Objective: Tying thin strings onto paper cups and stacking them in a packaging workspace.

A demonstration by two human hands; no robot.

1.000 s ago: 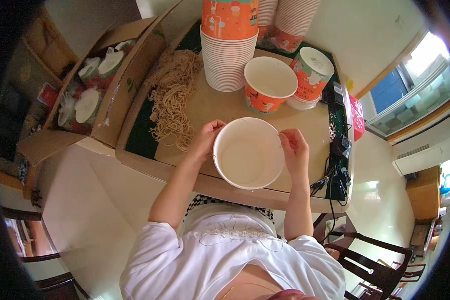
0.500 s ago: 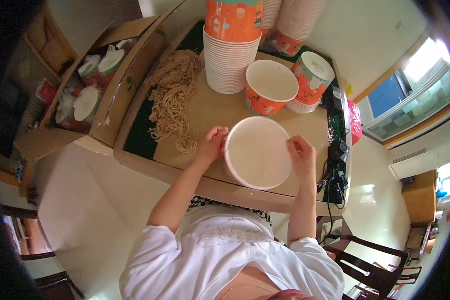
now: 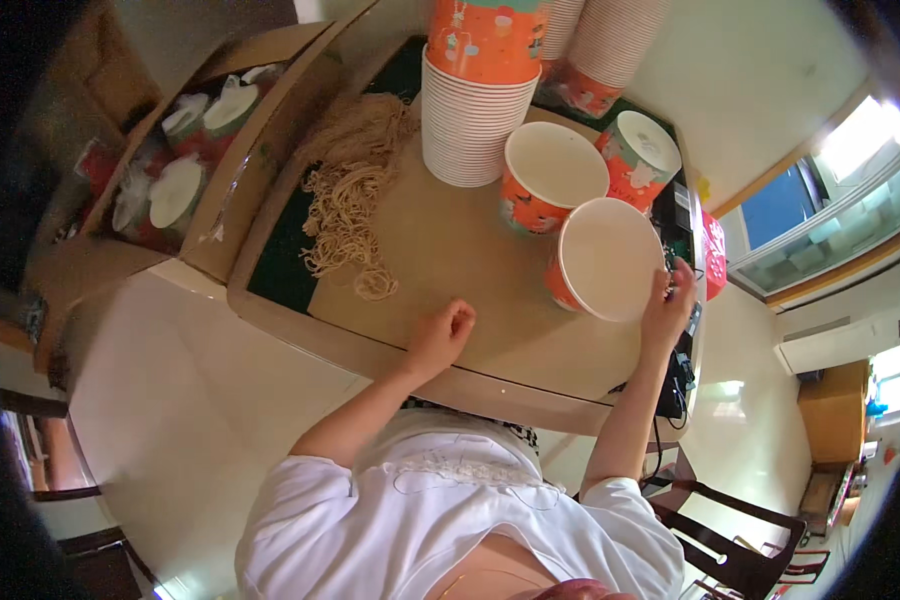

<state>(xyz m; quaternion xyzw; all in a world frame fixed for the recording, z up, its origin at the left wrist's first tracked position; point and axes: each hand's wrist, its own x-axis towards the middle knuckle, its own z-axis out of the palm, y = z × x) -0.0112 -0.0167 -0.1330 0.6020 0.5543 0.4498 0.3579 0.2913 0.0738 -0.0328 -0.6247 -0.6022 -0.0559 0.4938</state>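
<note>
Far out to the left of the white stack of tubs (image 3: pixel 478 125), an open cardboard box (image 3: pixel 185 165) sits with lidded cups inside, some white tops showing. Closer in, just left of the stack, a loose heap of dried noodles (image 3: pixel 355 190) trails down across the brown worktop (image 3: pixel 450 270). Now the left hand (image 3: pixel 440 335), below the stack and well clear of it, rests on the worktop with its fingers curled in loosely, holding nothing. The stack itself carries an orange printed tub on top. Just right of the stack stands an open orange tub (image 3: pixel 548 175), white inside, and beyond that a lidded tub (image 3: pixel 638 155) leaning behind it. Then the one in hand: an empty orange paper tub (image 3: pixel 600 258), down and right of the stack, tipped so its white mouth faces up toward the camera, touching the open tub's side. The right hand (image 3: pixel 667 310) has it at the far rim, fingers (image 3: pixel 660 292) wrapped on the edge and wall. It looks light and thin-walled, stiff enough at the rolled rim but likely to dent if squeezed mid-wall, so the rim or the base seems the safer hold. Right of that, dark cables hang off the worktop edge.
</note>
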